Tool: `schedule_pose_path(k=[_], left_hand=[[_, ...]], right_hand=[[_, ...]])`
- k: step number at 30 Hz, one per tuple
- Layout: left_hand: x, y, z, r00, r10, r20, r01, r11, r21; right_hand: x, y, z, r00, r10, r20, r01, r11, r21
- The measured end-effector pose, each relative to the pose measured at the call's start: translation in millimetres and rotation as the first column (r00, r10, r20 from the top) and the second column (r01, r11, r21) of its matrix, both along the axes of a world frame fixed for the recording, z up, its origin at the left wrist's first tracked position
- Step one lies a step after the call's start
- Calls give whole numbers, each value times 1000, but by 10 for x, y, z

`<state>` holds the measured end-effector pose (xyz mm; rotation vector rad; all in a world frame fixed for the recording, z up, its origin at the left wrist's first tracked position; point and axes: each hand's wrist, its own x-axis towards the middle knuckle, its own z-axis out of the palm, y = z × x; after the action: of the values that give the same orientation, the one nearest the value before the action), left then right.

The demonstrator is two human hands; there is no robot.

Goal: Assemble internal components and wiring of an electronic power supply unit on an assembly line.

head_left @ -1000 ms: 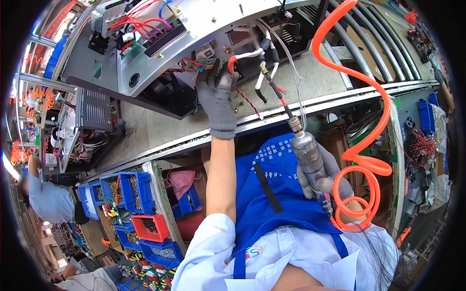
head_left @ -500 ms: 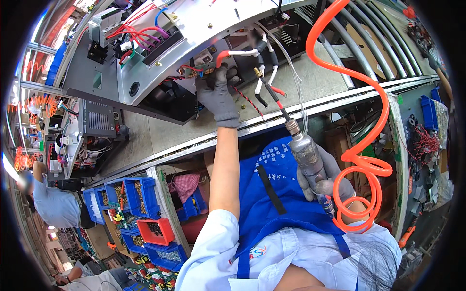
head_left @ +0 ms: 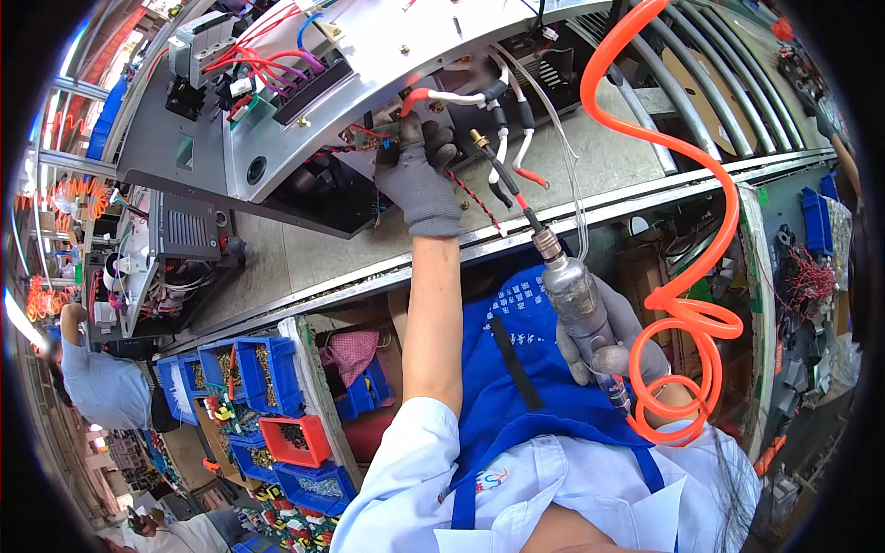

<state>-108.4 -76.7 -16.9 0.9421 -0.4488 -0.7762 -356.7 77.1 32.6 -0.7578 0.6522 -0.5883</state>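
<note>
My left hand (head_left: 422, 184), in a grey glove, reaches into the open side of a metal machine housing (head_left: 212, 157). Its fingers are closed at the red-sleeved end of a white cable (head_left: 413, 100), beside a small circuit board; the fingertips are partly hidden. My right hand (head_left: 613, 332), also gloved, is wrapped round an air screwdriver (head_left: 576, 295). The tool points up and left, and a brass-coloured fastener (head_left: 478, 138) sits at the tip of its long bit, short of the housing. Another white cable with a red end (head_left: 530, 175) hangs just right of the bit.
An orange coiled air hose (head_left: 724, 212) loops down to the screwdriver. Rollers (head_left: 682, 101) lie at the upper right. Blue bins (head_left: 267, 373) and a red bin (head_left: 295, 441) of small fasteners stand lower left. Another housing (head_left: 184, 230) sits on the bench; a person (head_left: 106, 378) is beyond.
My left hand and the red cable end have shifted slightly, the cable end up and left. My right hand has moved the screwdriver a little left, its tip nearer the housing.
</note>
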Motion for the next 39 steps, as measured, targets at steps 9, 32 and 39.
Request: schedule_pose_path(k=[9, 32, 39], left_hand=[[-5, 49, 213, 909, -178, -377, 158, 984, -84], [199, 61, 397, 847, -414, -334, 364, 909, -204], [270, 32, 417, 822, -387, -418, 362, 921, -142]], right_hand=[[38, -33, -24, 999, 13, -44, -14, 1000, -23], [379, -423, -186, 978, 81, -192, -134, 951, -278], [523, -467, -203, 997, -11, -70, -10, 956, -294]])
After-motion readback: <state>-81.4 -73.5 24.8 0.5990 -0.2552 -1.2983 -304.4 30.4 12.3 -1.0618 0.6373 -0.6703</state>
